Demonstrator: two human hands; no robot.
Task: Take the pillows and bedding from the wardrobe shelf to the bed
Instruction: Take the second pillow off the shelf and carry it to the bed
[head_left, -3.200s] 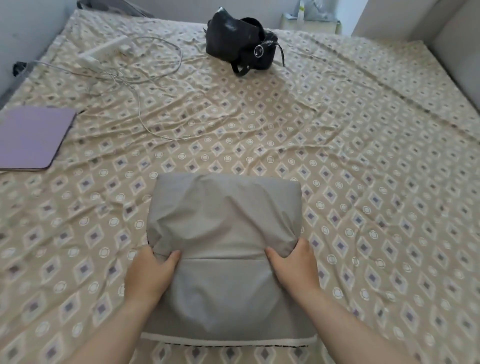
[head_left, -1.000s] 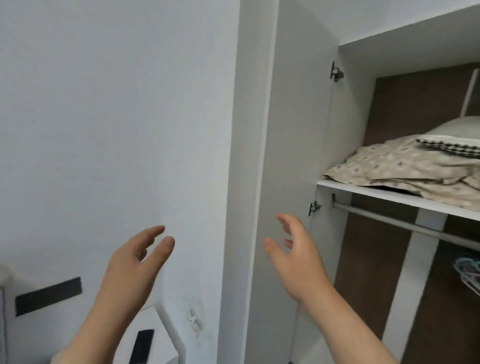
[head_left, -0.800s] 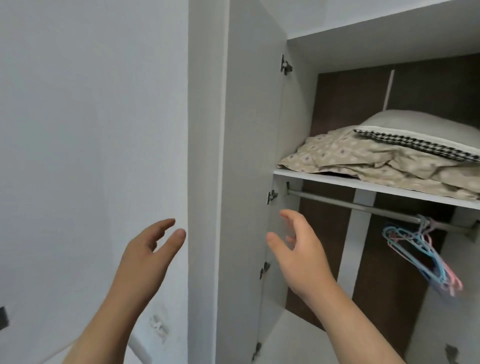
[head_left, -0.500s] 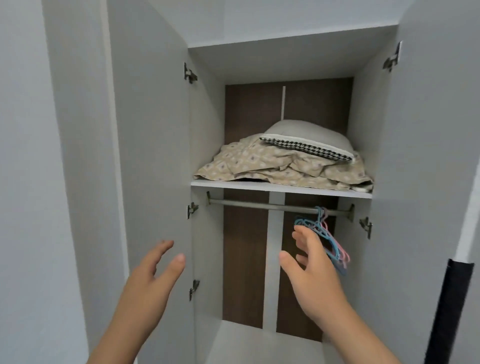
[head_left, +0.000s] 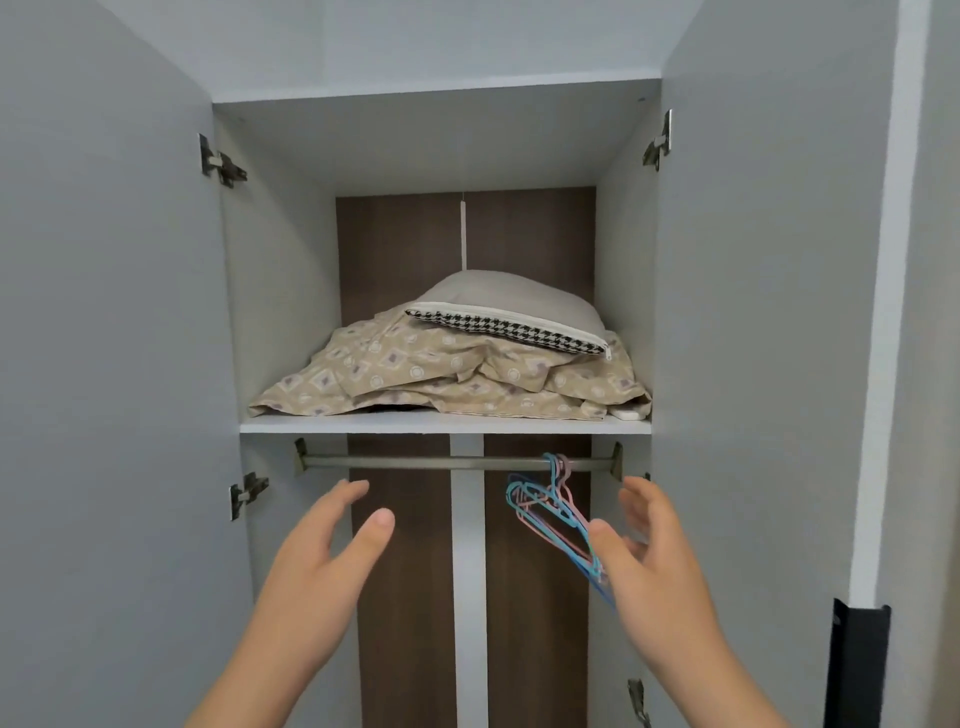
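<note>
Both hands are being held up in front of the open wardrobe, below shelf level. Left hand (head_left: 317, 566) is being kept spread, palm turned inward, nothing gripped. Right hand (head_left: 652, 561) likewise spread and empty; it is being seen just in front of the bundle of hangers (head_left: 553, 512) on the rail (head_left: 415, 462), contact with them cannot be told.

Task items are lying on the wardrobe shelf (head_left: 447, 425): a grey pillow (head_left: 511, 301) with a houndstooth zip edge is resting on top of crumpled patterned bedding (head_left: 415, 374). The pillow is sitting toward the right and back, tilted down to the right. The bedding is filling most of the shelf width, its front folds reaching the shelf lip. A small white object (head_left: 629, 414) is lying at the right front corner, partly under the fabric; what it is cannot be told.

Handling, as a judgement: both items are looking soft, light and bulky. No fragility is expected. The pillow is likely compressible, so it is best being taken at its two short ends or squeezed across the middle. The bedding is loose and unfolded, so trailing ends are to be expected; it is better being scooped from underneath at the front folds, with the pillow carried on top. The hangers and the white object are being flagged as snag risks during pull-out.
</note>
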